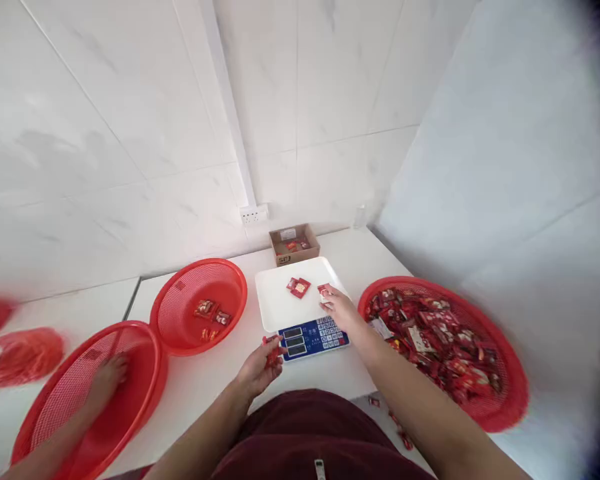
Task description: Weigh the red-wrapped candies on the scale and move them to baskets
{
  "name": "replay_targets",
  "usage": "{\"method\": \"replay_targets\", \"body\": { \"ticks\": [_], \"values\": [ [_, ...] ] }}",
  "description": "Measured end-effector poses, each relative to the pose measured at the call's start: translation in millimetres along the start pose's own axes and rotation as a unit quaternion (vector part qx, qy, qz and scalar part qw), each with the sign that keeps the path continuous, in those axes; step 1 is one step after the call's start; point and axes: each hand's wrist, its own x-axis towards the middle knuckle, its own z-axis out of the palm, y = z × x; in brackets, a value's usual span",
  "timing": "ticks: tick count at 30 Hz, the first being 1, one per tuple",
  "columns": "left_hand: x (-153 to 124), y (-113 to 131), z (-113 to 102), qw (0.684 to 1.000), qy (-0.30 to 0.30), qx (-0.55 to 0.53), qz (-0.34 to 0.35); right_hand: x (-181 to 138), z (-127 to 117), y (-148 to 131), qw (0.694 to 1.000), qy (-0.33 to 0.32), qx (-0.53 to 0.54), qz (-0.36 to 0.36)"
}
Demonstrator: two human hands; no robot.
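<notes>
My right hand (pixel 341 309) pinches a small red-and-white packet (pixel 325 292) over the right part of the weighing scale's white tray (pixel 275 303). Two or so red packets (pixel 299 287) lie on the middle of that tray. My left hand (pixel 261 368) is closed around a few red packets (pixel 274 351), partly hidden by the fingers, just left of the scale's blue keypad panel (pixel 310 340). To the right stands a red mesh basket (pixel 517 393), heaped with similar packets (pixel 445 340).
Left of the scale is a red basket (pixel 237 280) holding several packets. A co-worker's hand (pixel 107 380) reaches into another red basket (pixel 153 393) nearer me. Behind the scale stands a cardboard box (pixel 300 254); a red mesh bag (pixel 30 353) lies far left. Packets lie on the floor.
</notes>
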Motion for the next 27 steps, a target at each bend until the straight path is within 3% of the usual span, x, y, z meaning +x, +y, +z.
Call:
{"method": "replay_targets", "body": {
  "ticks": [2,4,6,9,12,14,16,18,21,27],
  "values": [
    [1.9,0.2,-0.3,1.0,-0.018,0.004,-0.003,-1.9,2.1,-0.5,0.999,-0.022,0.015,0.027],
    [3.3,0.0,1.4,0.999,-0.032,0.014,-0.006,-4.0,2.8,-0.2,0.999,-0.018,-0.027,0.008],
    [4.1,-0.7,6.1,0.998,-0.046,0.029,-0.01,-6.1,0.1,0.6,0.988,0.011,-0.143,-0.054],
    [4.0,-2.4,16.6,0.996,-0.061,0.061,-0.01,-11.1,-18.9,-0.1,0.935,0.095,-0.301,-0.165],
    [3.8,-4.5,25.6,0.993,-0.081,0.087,-0.01,-25.7,-62.8,-5.2,0.891,0.179,-0.365,-0.203],
    [3.8,-6.2,29.3,0.99,-0.092,0.101,-0.019,-42.6,-103.0,-9.3,0.828,0.254,-0.455,-0.209],
    [3.8,-8.0,31.5,0.989,-0.095,0.113,-0.027,-61.7,-145.3,-11.4,0.763,0.329,-0.535,-0.152],
    [4.1,-9.9,33.6,0.988,-0.093,0.121,-0.031,-78.5,-181.6,-9.8,0.722,0.384,-0.573,-0.052],
    [5.6,-12.5,38.8,0.987,-0.086,0.131,-0.038,-93.9,-209.7,1.2,0.713,0.339,-0.613,0.037],
    [8.3,-15.4,53.9,0.985,-0.086,0.141,-0.045,-99.6,-182.8,28.3,0.756,0.119,-0.638,-0.088]
  ]
}}
